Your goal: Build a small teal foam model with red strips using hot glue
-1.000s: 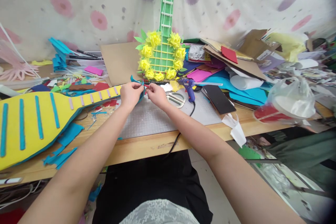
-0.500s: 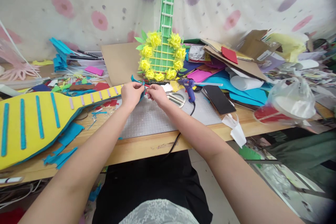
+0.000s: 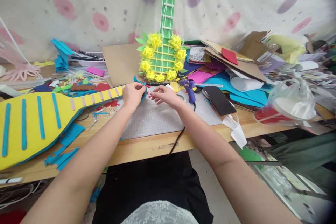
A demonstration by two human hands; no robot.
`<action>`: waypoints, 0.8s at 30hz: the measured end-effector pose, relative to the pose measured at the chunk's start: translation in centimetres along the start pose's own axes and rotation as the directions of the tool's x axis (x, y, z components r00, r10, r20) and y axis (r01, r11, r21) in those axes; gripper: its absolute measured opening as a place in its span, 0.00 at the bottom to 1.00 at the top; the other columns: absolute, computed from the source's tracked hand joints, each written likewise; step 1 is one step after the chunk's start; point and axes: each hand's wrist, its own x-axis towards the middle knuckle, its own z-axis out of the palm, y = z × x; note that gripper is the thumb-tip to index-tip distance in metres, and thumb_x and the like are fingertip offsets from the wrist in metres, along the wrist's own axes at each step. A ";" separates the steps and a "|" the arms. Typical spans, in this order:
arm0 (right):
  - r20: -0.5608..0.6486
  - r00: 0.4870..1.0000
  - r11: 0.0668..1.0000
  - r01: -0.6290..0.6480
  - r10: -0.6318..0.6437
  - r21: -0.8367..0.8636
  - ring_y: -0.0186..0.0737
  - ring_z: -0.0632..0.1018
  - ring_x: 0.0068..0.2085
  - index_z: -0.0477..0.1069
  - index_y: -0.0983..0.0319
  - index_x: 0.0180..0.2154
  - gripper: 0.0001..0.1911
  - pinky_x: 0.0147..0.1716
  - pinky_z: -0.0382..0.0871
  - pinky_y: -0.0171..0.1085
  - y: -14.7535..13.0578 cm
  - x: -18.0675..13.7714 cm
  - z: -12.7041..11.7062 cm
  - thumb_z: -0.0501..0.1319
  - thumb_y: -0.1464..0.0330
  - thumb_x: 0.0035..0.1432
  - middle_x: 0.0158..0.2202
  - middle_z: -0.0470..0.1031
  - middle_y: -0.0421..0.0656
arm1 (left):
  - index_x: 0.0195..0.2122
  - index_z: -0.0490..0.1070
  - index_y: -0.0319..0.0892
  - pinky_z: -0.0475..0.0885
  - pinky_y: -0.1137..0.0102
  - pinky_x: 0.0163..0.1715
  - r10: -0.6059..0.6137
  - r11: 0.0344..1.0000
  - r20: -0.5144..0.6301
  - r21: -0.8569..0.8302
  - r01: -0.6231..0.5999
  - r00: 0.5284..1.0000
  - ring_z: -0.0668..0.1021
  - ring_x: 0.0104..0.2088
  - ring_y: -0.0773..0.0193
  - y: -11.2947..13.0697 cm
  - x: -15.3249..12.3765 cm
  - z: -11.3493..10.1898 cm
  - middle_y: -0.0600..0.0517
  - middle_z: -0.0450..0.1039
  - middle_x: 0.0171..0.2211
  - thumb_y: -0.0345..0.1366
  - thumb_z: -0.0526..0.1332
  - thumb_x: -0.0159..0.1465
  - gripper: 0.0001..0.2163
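Observation:
A yellow and blue craft lute lies along the left of the table, blue strips across its body and pale lilac ones along its neck. My left hand is closed round the far end of that neck, where a curved blue headpiece shows past the fingers. Small red bits stick out beside the headpiece. Just right of it, my right hand is apart from the lute with fingers spread, and I see nothing held in it. Scissors are partly hidden behind this hand.
A purple glue gun with a black cord rests on the grey cutting mat. Right of it lies a phone. Behind stands a green craft guitar with yellow flowers. Paper scraps and a bagged cup flank the work area.
My right hand has drawn back to the right from the headpiece, and its pinched fingers have opened. My left hand keeps its hold on the neck end.

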 end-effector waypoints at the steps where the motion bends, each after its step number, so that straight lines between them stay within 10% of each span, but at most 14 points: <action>1: -0.003 1.000 1.000 0.005 -0.005 -0.008 0.31 0.74 0.25 0.66 0.63 0.29 0.07 0.21 0.70 0.29 0.0 -0.3 -0.3 0.63 0.68 0.52 0.25 0.75 0.42 | 0.31 0.77 0.43 0.69 0.72 0.35 0.000 1.000 -0.001 -0.006 0.000 1.000 0.78 0.32 0.63 0.0 0.0 0.1 0.51 0.79 0.31 0.40 0.60 0.53 0.09; 24: -0.154 0.981 0.993 0.115 -0.116 -0.013 0.31 0.75 0.25 0.71 0.64 0.28 0.01 0.22 0.70 0.29 1.6 2.5 1.8 0.61 0.73 0.50 0.22 0.73 0.39 | 0.31 0.78 0.43 0.69 0.71 0.34 0.028 0.998 0.044 -0.057 -0.026 0.999 0.78 0.32 0.62 -0.3 -0.2 0.1 0.51 0.79 0.30 0.39 0.61 0.54 0.09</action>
